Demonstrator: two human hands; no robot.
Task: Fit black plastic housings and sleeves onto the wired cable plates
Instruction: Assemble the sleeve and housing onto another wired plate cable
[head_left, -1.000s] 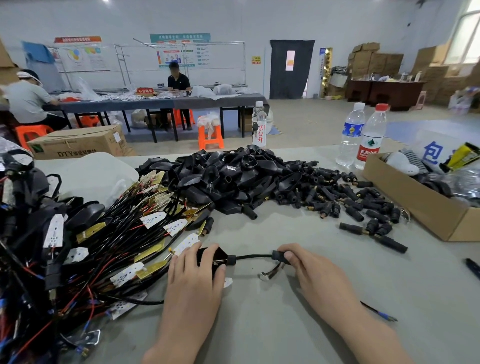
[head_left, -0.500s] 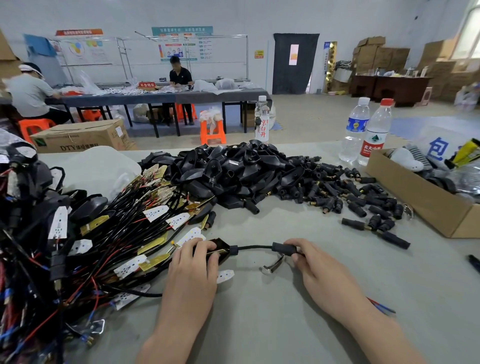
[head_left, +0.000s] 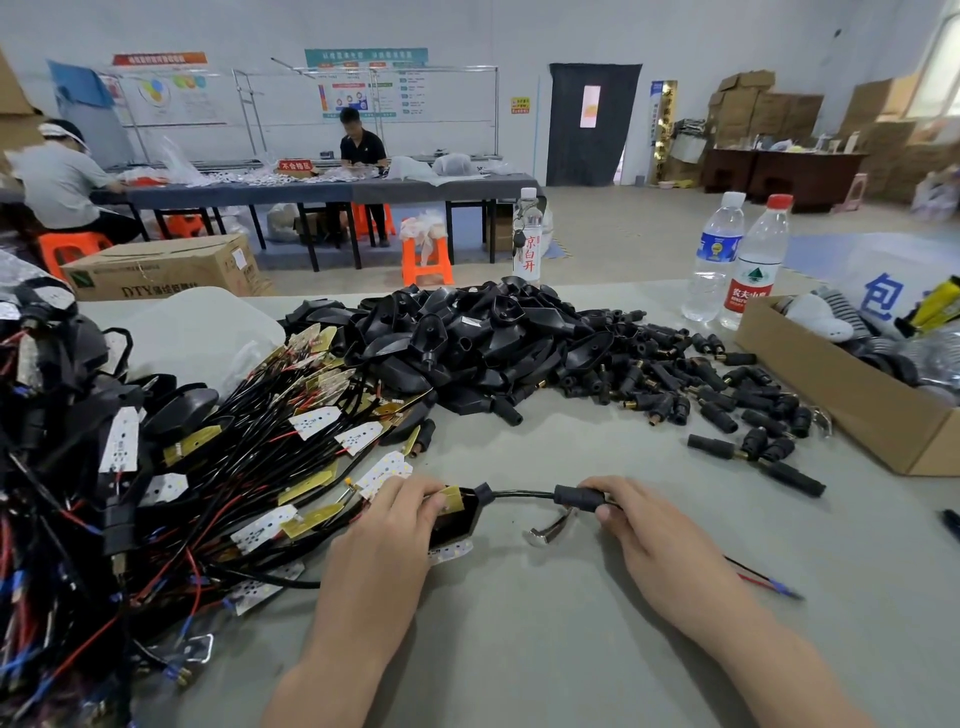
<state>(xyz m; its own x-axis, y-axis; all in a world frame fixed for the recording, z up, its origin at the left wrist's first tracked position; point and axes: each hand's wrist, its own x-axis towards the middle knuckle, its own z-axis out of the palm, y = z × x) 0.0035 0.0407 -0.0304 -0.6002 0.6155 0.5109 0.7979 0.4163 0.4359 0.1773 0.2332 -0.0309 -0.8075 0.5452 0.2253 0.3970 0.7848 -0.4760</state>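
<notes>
Through the head camera we see our left hand (head_left: 384, 525) curled over a black housing (head_left: 460, 522) at the middle of the desk (head_left: 519, 649), its fingertips holding a gold plate (head_left: 451, 500) at the housing's mouth. Our right hand (head_left: 660, 540) pinches a sleeve (head_left: 579, 496) on the cable (head_left: 519, 492) just beside it, thumb and fingers closed round it. Spare housings (head_left: 467, 338) and spare sleeves (head_left: 727, 395) are heaped toward the far edge, and wired plates (head_left: 208, 467) crowd the left edge.

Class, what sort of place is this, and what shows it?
Probably a small assembly workshop: a heap of black plastic housings, bundles of wired cable plates, and other workers seated at a long table.
</notes>
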